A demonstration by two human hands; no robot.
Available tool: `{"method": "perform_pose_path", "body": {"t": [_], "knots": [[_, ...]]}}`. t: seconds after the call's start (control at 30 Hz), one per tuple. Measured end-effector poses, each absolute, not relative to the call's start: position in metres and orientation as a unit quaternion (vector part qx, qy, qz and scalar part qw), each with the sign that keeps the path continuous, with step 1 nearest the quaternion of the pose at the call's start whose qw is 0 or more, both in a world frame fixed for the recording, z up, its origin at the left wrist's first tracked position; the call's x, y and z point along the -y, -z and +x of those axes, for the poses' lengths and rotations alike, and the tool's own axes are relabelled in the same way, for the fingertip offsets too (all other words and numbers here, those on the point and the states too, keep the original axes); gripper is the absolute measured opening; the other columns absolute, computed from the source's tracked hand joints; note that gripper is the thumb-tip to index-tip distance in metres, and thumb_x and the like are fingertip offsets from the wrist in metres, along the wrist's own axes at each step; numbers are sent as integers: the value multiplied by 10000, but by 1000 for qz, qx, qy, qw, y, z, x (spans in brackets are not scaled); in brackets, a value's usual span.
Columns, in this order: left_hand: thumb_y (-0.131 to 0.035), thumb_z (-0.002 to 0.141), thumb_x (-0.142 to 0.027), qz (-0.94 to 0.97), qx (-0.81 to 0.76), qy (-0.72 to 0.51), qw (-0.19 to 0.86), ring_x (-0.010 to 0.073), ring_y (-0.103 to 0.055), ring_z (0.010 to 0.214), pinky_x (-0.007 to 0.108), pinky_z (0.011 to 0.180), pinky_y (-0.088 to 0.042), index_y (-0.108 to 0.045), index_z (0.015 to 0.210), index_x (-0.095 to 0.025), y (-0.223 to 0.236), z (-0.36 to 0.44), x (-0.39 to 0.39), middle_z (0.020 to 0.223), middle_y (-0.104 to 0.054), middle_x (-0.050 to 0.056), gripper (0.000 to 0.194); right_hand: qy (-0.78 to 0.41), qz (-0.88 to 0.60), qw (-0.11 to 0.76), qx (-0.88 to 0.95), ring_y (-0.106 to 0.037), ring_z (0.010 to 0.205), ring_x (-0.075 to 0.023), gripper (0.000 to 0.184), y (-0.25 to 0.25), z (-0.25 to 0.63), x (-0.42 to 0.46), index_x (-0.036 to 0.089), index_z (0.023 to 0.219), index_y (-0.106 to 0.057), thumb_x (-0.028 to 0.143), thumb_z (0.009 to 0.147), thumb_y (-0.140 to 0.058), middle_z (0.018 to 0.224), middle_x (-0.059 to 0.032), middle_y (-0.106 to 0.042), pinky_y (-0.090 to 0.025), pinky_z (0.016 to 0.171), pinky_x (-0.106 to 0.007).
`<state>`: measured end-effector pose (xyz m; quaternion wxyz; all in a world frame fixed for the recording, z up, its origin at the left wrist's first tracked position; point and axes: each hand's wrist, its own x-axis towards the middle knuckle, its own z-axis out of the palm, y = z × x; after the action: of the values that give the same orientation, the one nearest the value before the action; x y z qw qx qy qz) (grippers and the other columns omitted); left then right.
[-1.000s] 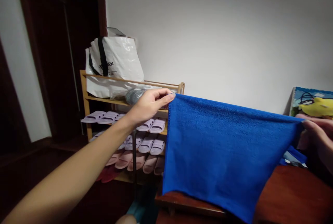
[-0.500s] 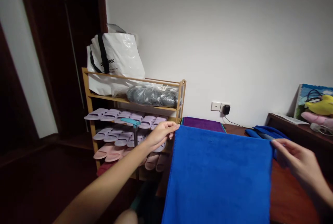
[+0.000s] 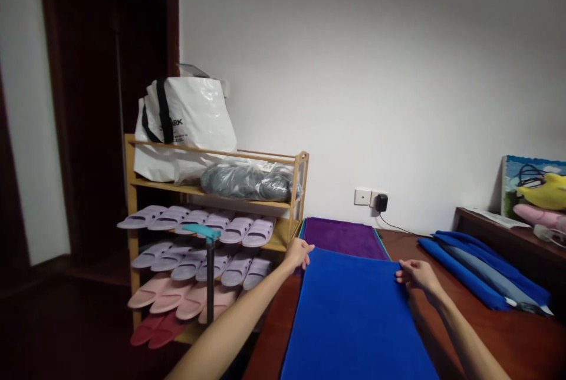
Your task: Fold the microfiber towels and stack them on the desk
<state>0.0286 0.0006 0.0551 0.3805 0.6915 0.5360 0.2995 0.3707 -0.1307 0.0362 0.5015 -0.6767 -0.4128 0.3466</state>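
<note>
A blue cloth stretches out flat before me, its far edge held at both corners. My left hand pinches the far left corner between thumb and fingers. At the far right corner, my right hand has the same pinch grip. Just beyond the cloth's far edge lies a flat purple cloth stack with teal edging, partly covered by the blue cloth. The near end of the blue cloth runs out of view.
The brown table carries folded blue and grey cloths on the right. A wooden shoe rack with several slippers stands left, a white bag on top. A plugged charger has its cable trailing to the table.
Both hands have lowered the blue cloth towards the table, and my right hand has moved left. The view has shifted, showing more of the purple stack and folded cloths.
</note>
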Motion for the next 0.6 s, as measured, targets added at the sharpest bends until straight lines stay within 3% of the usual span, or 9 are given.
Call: {"method": "perform_pose_path", "body": {"t": [0.2, 0.3, 0.37, 0.47, 0.6], "knots": [[-554, 924, -331, 734, -558, -298, 249, 193, -610, 894, 378, 761, -521, -558, 1138, -145, -52, 36, -21, 1096, -590, 71, 283, -321, -713, 452, 429, -617, 644, -87, 317, -26, 379, 93, 118, 885, -562, 427, 894, -489, 780, -14, -651, -496, 572, -219], [-483, 951, -332, 759, -550, -301, 175, 221, -604, 926, 381, 791, -484, -562, 1120, -144, -50, 37, -22, 1066, -609, 95, 265, -261, -739, 424, 453, -620, 686, -96, 373, -23, 377, 83, 114, 956, -575, 462, 908, -449, 819, -29, -651, -521, 649, -263], [-376, 982, -301, 784, -529, -299, 127, 258, -562, 1049, 402, 873, -428, -534, 1170, -144, -46, 41, -17, 1125, -596, 136, 292, -198, -753, 402, 482, -637, 781, -137, 404, -18, 370, 79, 117, 1028, -581, 464, 917, -408, 895, -75, -661, -521, 737, -317], [-312, 985, -329, 844, -456, -271, 77, 263, -402, 1260, 418, 1025, -296, -449, 1307, -170, -34, 50, -4, 1325, -494, 135, 384, -110, -735, 352, 569, -579, 1061, -209, 473, -6, 348, 77, 174, 1162, -574, 516, 885, -400, 1132, -108, -622, -435, 948, -372], [-355, 941, -495, 912, -359, -186, 64, 238, -258, 1362, 421, 1100, -185, -382, 1398, -229, -12, 59, 3, 1470, -353, 60, 529, -62, -691, 258, 673, -312, 1337, -206, 592, 15, 324, 78, 291, 1323, -465, 620, 834, -405, 1419, -9, -392, -229, 1119, -407]]}}
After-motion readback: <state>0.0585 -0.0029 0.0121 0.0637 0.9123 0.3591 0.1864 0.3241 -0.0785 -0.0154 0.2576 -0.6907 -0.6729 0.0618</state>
